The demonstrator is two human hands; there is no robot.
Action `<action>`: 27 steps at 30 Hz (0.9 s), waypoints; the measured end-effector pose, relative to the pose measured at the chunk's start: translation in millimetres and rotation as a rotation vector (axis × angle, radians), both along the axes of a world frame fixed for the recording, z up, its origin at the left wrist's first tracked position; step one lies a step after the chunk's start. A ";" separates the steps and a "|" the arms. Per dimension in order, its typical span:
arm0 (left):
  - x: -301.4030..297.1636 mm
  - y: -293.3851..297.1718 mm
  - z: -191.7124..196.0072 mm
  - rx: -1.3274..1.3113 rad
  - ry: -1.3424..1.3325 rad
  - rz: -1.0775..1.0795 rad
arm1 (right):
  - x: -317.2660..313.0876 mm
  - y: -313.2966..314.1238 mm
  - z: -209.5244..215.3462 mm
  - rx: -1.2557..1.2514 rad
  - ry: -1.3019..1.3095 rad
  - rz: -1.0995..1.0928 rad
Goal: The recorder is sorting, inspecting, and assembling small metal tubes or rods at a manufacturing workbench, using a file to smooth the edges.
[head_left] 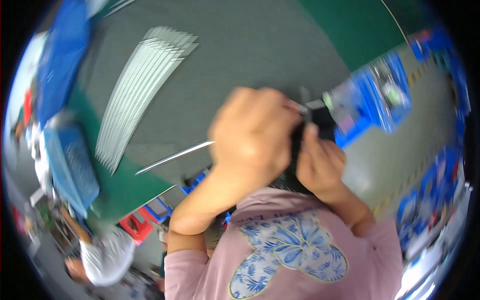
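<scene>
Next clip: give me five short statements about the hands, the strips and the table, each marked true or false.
1. Both hands are raised together over the table. True: the left hand and right hand meet around a small dark object.
2. A fan of pale flat strips lies on the table. True.
3. The table mat is red. False: it is grey-green.
4. The right hand rests on the strips. False: it is well apart from them.
5. A single thin strip sticks out from behind the left hand. True.
</scene>
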State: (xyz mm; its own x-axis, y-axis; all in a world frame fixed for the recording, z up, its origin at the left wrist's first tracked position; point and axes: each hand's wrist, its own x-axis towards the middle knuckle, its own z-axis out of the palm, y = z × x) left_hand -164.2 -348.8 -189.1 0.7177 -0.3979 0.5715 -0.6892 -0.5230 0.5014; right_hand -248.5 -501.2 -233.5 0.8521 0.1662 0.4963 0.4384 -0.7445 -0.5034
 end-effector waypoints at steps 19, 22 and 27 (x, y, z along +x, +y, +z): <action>20.5 -50.2 -40.8 -0.068 -0.139 0.132 | 35.0 -28.8 -31.5 0.170 -0.233 -0.039; 4.2 -40.1 -24.8 -0.141 -0.004 0.040 | 30.4 -31.4 -24.5 0.184 -0.053 -0.196; -6.1 -13.2 -13.5 -0.010 0.030 0.083 | 6.7 -6.8 -18.4 0.102 -0.055 -0.046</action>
State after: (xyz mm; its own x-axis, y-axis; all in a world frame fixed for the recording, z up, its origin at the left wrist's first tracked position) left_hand -170.3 -362.0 -202.6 0.7648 -0.3303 0.5532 -0.6282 -0.5728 0.5265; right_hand -241.8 -508.0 -251.9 0.8286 0.0743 0.5548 0.4343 -0.7107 -0.5535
